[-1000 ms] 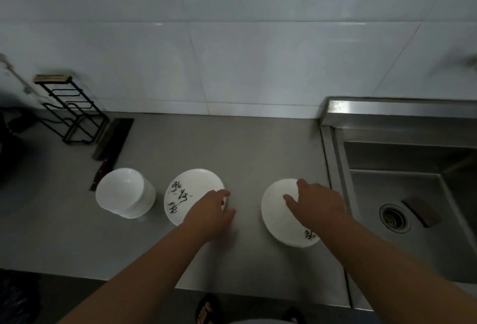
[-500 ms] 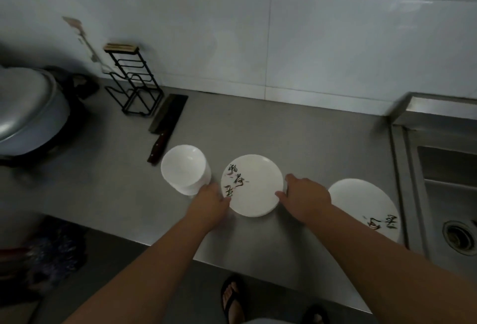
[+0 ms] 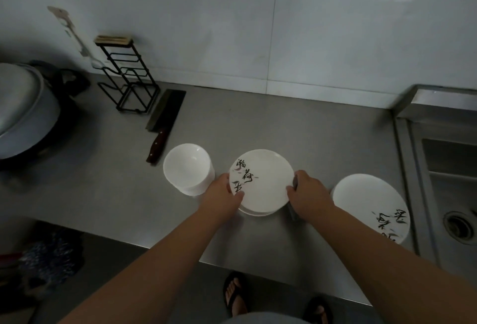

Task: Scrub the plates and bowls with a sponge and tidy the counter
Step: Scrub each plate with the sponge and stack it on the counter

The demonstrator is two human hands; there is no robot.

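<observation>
1. Left hand (image 3: 222, 194): it grips the left rim of the middle plate (image 3: 263, 179). The thumb lies on the upper face beside the black brush lettering. The other fingers curl under the rim and are mostly hidden.
2. Right hand (image 3: 309, 194): it grips the opposite, right rim of the same plate, with the fingers curled over the edge. A dark grey strip (image 3: 293, 211) shows along the hand's inner side against the rim. What it is cannot be told.
3. Middle plate: white and round, it sits over the steel counter (image 3: 284, 122) near the front edge, between the bowls and the right plate. A second white rim shows beneath its near edge. Whether the top plate is raised off that rim cannot be told.
4. Stack of bowls (image 3: 188, 168): white and upright, it stands just beside the left hand on its left.
5. Right plate (image 3: 366, 202): white, with lettering on its near part, it lies flat just beside the right wrist and close to the sink's edge.
6. Sink (image 3: 449, 158): a steel basin at the far right, with its drain (image 3: 460, 223) visible.
7. Cleaver (image 3: 166, 117): it lies flat behind the bowls, with its wooden handle toward the front.
8. Wire rack (image 3: 126, 78): black, it stands against the tiled wall to the left of the cleaver.
9. Lidded pot (image 3: 23, 109): large and grey, it sits at the left margin.
10. Sandalled foot (image 3: 235, 295): it stands on the floor below the counter's front edge.
</observation>
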